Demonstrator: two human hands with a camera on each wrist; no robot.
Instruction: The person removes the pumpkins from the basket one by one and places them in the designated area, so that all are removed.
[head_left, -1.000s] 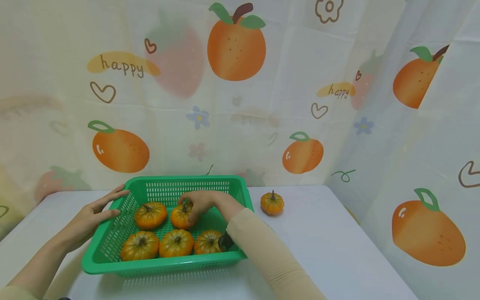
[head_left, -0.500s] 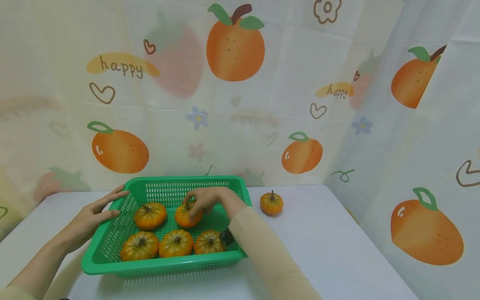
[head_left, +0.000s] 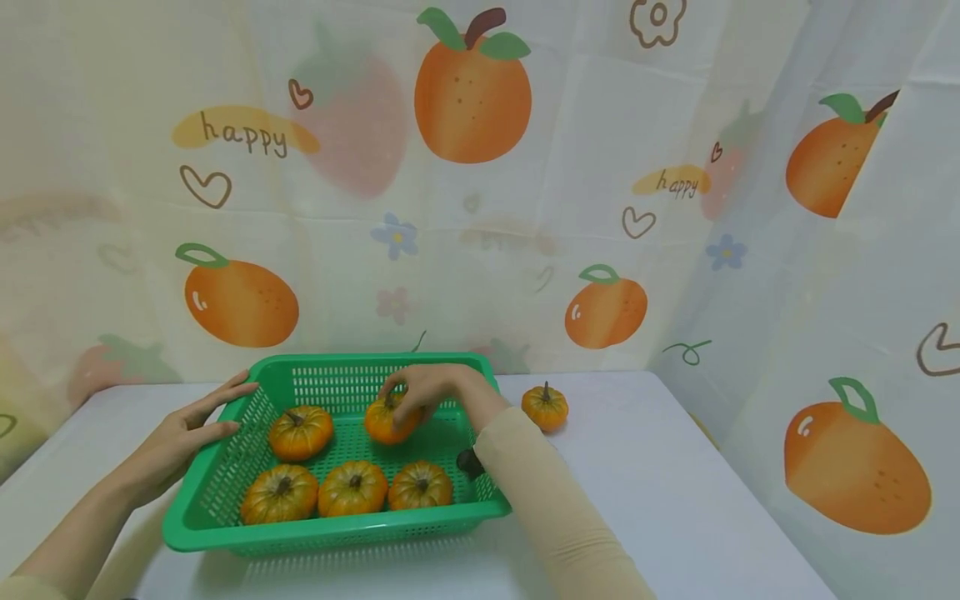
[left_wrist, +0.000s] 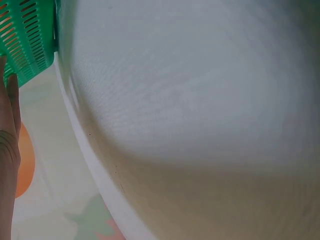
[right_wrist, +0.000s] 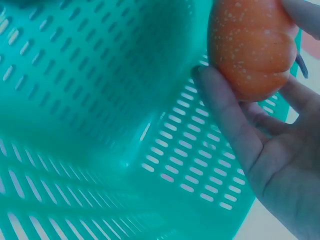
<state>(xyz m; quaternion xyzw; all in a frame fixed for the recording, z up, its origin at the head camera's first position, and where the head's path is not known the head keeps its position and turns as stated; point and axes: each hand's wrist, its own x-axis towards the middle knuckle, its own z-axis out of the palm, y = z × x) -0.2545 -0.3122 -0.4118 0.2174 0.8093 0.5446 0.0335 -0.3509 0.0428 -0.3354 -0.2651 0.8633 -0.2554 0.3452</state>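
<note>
A green slotted plastic basket (head_left: 330,530) stands on the table with several small orange pumpkins in it. My right hand (head_left: 429,387) reaches over its right side and grips one pumpkin (head_left: 379,423) in the back row. Close up in the right wrist view, thumb and fingers hold this speckled pumpkin (right_wrist: 252,50) round its sides, above the slotted floor. At the basket's left rim rests my left hand (head_left: 176,437), its fingers straight. To the left of the gripped pumpkin sits another pumpkin (head_left: 301,432). Three more, including a middle one (head_left: 353,489), line the front wall.
Outside the basket, a lone pumpkin (head_left: 545,407) stands on the white table (head_left: 637,492) to the right, beyond the right sleeve (head_left: 555,500). A curtain (head_left: 480,250) printed with fruit hangs behind the table and along its right side.
My right hand has moved the gripped pumpkin a little to the right within the basket, away from its left neighbour. The left hand and the other pumpkins stay in place.
</note>
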